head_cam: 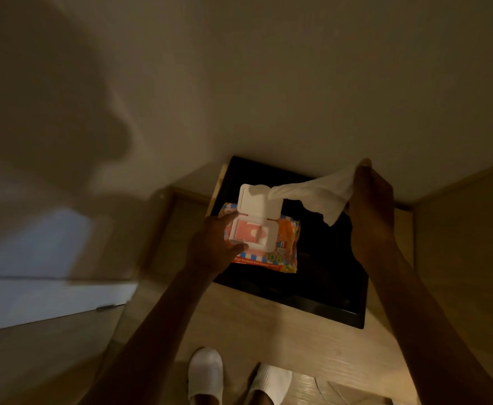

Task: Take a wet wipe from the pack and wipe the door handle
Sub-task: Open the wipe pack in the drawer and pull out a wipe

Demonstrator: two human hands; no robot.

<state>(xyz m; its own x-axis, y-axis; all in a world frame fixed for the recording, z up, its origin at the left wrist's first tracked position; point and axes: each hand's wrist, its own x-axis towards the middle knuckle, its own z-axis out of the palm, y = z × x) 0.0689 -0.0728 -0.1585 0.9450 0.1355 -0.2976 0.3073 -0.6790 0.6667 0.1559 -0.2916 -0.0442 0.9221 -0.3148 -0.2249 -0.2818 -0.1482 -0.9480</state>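
My left hand (214, 247) grips an orange wet wipe pack (286, 244) by its left side, above a black square surface. The pack's white flip lid (254, 201) stands open. My right hand (371, 209) pinches a white wet wipe (315, 194) up and to the right of the pack; the wipe's twisted end reaches toward the lid, and whether it touches it I cannot tell. No door handle is in view.
The black square surface (327, 276) lies on a wooden floor against a pale wall (268, 83). My feet in white slippers (206, 375) stand below. A pale panel (35, 299) lies at the left, blurred.
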